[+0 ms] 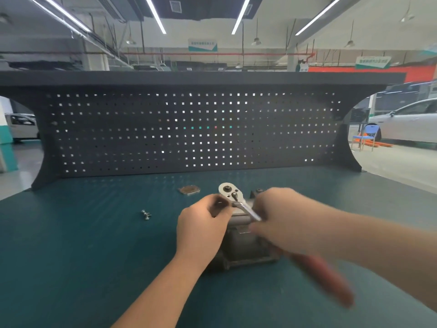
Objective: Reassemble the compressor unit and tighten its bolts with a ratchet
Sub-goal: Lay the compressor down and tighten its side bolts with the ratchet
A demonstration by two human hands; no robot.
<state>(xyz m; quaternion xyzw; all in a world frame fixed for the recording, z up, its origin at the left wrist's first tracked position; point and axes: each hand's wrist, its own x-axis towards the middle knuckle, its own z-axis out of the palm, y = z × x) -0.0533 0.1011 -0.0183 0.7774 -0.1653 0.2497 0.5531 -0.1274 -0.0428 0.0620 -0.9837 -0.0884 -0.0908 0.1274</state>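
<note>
The grey metal compressor unit (243, 247) lies on the green bench mat between my two hands. A ratchet sits over its far end: the round silver head (227, 190) shows above my fingers, and the blurred red handle (324, 278) runs back to the lower right. My right hand (281, 216) grips the ratchet's shaft just behind the head. On the compressor's upper left, my left hand (203, 226) has its fingers curled at the unit's top, under the ratchet head. What those fingers hold is hidden.
A loose bolt (146, 214) lies on the mat to the left of my left hand. A small flat metal plate (189, 189) rests farther back. A dark pegboard (189, 131) walls off the bench's rear. A white car (411, 121) and a blue chair (365, 137) stand beyond at right.
</note>
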